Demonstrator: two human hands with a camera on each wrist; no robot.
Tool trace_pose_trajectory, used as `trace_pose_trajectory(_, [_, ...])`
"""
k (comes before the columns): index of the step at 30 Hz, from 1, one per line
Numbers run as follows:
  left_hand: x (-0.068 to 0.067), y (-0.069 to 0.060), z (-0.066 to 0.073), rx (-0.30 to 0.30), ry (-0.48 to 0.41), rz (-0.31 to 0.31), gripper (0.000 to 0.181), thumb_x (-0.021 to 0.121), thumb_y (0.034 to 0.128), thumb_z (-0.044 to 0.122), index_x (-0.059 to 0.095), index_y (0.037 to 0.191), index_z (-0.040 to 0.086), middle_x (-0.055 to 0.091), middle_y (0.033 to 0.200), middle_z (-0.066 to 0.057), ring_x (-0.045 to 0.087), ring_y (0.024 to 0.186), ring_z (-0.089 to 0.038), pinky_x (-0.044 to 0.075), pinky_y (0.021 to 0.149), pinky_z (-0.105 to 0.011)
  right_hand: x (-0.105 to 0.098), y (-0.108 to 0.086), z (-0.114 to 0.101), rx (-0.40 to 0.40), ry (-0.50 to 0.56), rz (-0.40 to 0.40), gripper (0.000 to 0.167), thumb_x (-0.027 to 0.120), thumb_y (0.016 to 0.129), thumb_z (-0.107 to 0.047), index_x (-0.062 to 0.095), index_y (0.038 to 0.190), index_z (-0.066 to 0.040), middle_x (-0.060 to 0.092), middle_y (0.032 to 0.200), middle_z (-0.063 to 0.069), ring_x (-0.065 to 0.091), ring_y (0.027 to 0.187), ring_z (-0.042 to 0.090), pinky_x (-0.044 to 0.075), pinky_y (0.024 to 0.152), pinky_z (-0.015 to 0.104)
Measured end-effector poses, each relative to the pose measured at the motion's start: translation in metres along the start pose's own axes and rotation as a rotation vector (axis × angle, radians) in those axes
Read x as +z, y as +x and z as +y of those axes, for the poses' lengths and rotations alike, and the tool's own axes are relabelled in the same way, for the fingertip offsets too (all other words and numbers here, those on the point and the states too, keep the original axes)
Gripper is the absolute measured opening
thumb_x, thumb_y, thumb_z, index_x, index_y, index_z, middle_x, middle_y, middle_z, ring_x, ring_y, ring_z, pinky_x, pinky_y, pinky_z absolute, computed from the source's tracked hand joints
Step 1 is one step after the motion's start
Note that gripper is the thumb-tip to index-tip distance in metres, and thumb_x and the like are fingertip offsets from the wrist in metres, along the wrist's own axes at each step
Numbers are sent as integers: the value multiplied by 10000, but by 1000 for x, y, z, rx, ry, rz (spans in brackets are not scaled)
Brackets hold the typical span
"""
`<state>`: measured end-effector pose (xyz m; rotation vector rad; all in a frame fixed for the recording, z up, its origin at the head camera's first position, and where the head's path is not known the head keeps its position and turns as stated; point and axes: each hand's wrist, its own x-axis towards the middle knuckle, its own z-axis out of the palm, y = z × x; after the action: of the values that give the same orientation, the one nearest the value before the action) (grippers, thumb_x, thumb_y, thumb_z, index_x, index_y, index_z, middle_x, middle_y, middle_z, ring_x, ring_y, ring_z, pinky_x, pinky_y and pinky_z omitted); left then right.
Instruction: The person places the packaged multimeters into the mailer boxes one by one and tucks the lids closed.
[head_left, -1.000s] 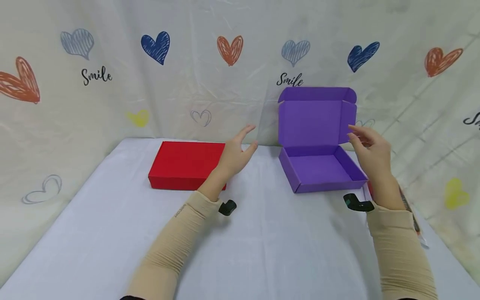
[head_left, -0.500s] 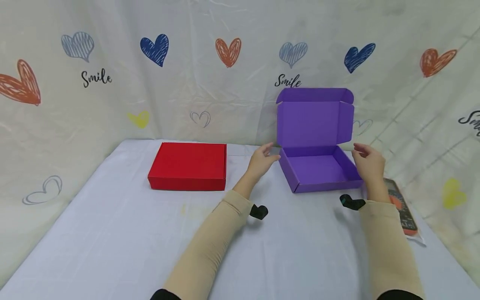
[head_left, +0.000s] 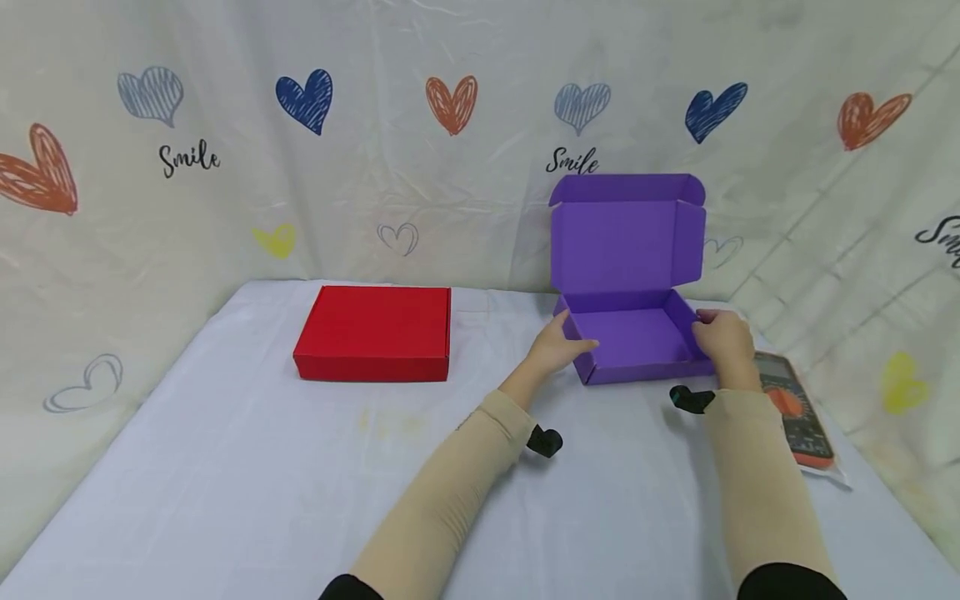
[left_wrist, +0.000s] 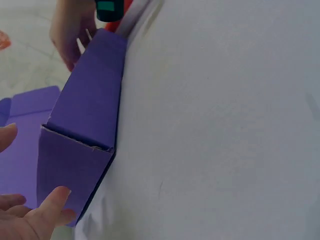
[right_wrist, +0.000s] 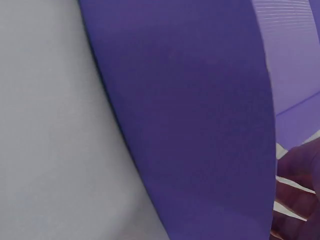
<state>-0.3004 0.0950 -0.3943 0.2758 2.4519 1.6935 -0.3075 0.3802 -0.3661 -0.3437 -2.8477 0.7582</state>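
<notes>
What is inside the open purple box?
The purple box shows only bare floor and inner walls. A floor strip behind its front wall is hidden; the left hand and right hand cover parts of the sides.

purple cardboard box [head_left: 630, 342], shallow, standing open and flat on the white-covered desk [head_left: 300, 500], right of centre. lid stands upright at the back, flap along its top. left hand [head_left: 551, 348] is at its left wall; right hand [head_left: 727, 342] at its right.
</notes>
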Motion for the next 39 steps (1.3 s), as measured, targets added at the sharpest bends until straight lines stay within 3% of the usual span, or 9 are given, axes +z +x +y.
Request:
trace_pose_trajectory(4, [5, -1, -2, -12, 5, 0, 814, 750, 944, 258, 317, 1609, 75, 387, 1613, -120, 361, 1477, -277, 318, 1188, -399, -1, 1, 4, 20, -4, -6, 529, 420, 932, -143, 557, 1400, 62, 491, 1425, 331, 449, 1281, 572, 423, 983, 643])
trace_pose_trajectory(11, [5, -2, -7, -28, 11, 7, 761, 732, 961, 185, 337, 1600, 65, 394, 1606, -130, 366, 1474, -279, 321, 1186, -385, 0, 0, 11, -24, 20, 13, 429, 480, 947, -107, 626, 1298, 92, 547, 1353, 338, 455, 1275, 570, 398, 1037, 628])
trace_pose_trajectory(20, [-8, 2, -12, 14, 65, -18, 725, 707, 938, 99, 379, 1583, 69, 374, 1617, -114, 337, 1488, -248, 298, 1192, -343, 4, -3, 10, -87, 42, 26, 362, 539, 950, -76, 646, 1247, 100, 579, 1301, 330, 469, 1263, 563, 399, 1035, 631])
trace_pose_trajectory(26, [-19, 6, -18, 18, 61, -30, 721, 692, 930, 87, 387, 1583, 100, 348, 1628, -94, 364, 1468, -212, 412, 1103, -319, 3, -5, 6, -88, 68, -27, 357, 555, 970, -75, 630, 1264, 113, 561, 1325, 343, 461, 1282, 546, 376, 1059, 626])
trace_pose_trajectory(30, [-26, 7, -22, 4, 27, -57, 716, 678, 943, 71, 375, 1590, 120, 344, 1632, -79, 611, 1114, -159, 543, 830, -259, 3, -9, 3, -110, 75, -52, 360, 579, 970, -84, 622, 1267, 115, 561, 1311, 352, 497, 1248, 543, 400, 1039, 622])
trace_pose_trajectory(33, [-32, 7, -24, -1, -6, -80, 717, 668, 950, 54, 360, 1595, 111, 336, 1636, -95, 619, 836, -144, 540, 672, -210, 4, -10, 3, -139, 61, -55, 352, 601, 966, -91, 630, 1255, 107, 570, 1289, 350, 523, 1223, 538, 422, 1017, 619])
trace_pose_trajectory(36, [-37, 7, -25, 7, -11, -92, 720, 664, 951, 52, 349, 1597, 101, 345, 1631, -113, 661, 890, -155, 547, 691, -200, 4, -9, 2, -153, 57, -67, 350, 615, 969, -110, 635, 1254, 93, 573, 1288, 343, 523, 1223, 539, 428, 1006, 621])
trace_pose_trajectory(39, [-41, 7, -26, 27, 3, -96, 725, 664, 945, 61, 345, 1596, 87, 380, 1608, -136, 653, 1116, -223, 564, 790, -237, 3, -9, 2, -150, 59, -82, 360, 621, 978, -133, 633, 1266, 83, 574, 1293, 340, 529, 1219, 539, 436, 994, 621])
